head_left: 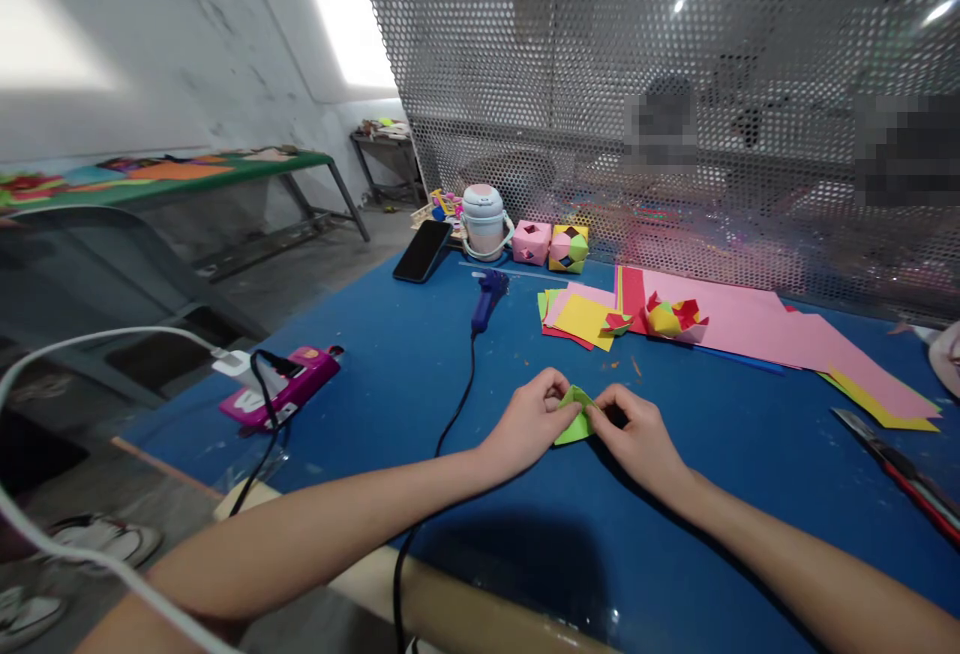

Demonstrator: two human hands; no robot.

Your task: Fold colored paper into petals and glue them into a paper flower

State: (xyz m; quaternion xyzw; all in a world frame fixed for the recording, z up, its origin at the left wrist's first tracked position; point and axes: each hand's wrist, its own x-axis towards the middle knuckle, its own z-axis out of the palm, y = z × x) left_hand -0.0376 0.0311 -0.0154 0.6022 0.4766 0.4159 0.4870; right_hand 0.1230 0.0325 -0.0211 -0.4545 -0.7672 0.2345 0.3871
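A small piece of green paper [576, 426], folded to a point at its top, is held just over the blue table [360, 364]. My left hand [529, 422] pinches its left side between thumb and fingers. On its right edge, my right hand [637, 434] grips with thumb and forefinger. Beyond the hands lie loose yellow paper squares [581, 319] on pink, green and red ones. A small red and green folded piece [616, 324] rests at their right, beside a red and yellow folded paper flower [673, 316].
A blue glue gun [489, 299] trails a black cord leftward of my hands. A magenta power strip [289, 389] sits at the left edge, a utility knife [892, 464] at the right. A phone [424, 251], a white flask [484, 219] and pink [531, 244] and yellow-green [568, 249] paper cubes stand behind.
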